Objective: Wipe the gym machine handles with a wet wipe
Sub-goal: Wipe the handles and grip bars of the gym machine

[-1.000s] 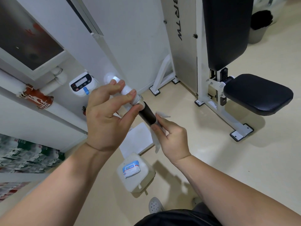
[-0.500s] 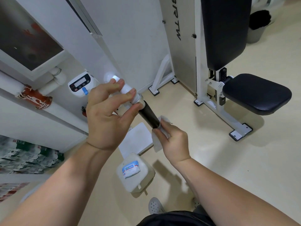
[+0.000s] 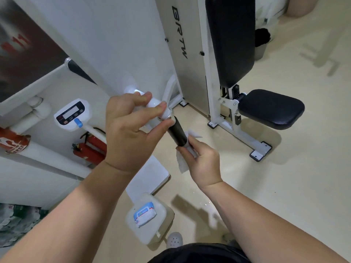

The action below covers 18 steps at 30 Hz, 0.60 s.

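Your left grip [image 3: 129,135] is clasping the glossy bar [image 3: 154,104]. Your right grip [image 3: 204,164] is pinching a crumpled wipe [image 3: 182,164] round the black handle [image 3: 177,135].

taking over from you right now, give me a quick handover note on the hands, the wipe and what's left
Left hand grips the white bar just above the black grip, steadying it.
Right hand pinches the wet wipe round the grip's lower end.
Wipe pack lies on a white tub on the floor below.
Done: cannot tell how much of this grip is wiped.
Left: run the wipe up the bare grip, then probably the second black grip up left, which has no wipe on it.
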Tool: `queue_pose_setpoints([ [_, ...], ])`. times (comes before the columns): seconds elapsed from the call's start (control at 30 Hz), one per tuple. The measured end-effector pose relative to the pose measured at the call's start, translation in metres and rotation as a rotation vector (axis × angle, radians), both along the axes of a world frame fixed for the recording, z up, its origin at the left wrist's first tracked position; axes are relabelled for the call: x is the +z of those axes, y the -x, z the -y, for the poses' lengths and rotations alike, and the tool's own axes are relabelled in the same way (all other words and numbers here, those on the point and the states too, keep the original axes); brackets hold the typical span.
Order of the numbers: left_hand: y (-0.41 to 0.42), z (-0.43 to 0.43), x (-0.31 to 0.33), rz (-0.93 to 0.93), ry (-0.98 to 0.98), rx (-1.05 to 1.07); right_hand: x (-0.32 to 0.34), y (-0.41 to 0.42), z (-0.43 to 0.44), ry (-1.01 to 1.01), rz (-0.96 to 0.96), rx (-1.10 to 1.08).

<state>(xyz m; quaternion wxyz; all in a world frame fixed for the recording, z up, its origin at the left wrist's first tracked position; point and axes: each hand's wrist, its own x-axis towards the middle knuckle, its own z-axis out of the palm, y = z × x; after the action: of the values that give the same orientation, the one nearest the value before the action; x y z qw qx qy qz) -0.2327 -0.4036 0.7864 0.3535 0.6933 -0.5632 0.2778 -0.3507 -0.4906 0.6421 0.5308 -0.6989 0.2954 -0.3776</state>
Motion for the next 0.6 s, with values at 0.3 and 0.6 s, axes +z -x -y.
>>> queue_pose_setpoints([
  [0.3, -0.04, -0.014, 0.007, 0.228, -0.075, -0.223, 0.058, -0.029, -0.033, 0.118, 0.12, -0.345],
  [0.6, -0.081, -0.027, 0.015, 0.286, -0.215, -0.486, 0.04, -0.04, -0.066, -0.095, -0.034, -0.564],
])
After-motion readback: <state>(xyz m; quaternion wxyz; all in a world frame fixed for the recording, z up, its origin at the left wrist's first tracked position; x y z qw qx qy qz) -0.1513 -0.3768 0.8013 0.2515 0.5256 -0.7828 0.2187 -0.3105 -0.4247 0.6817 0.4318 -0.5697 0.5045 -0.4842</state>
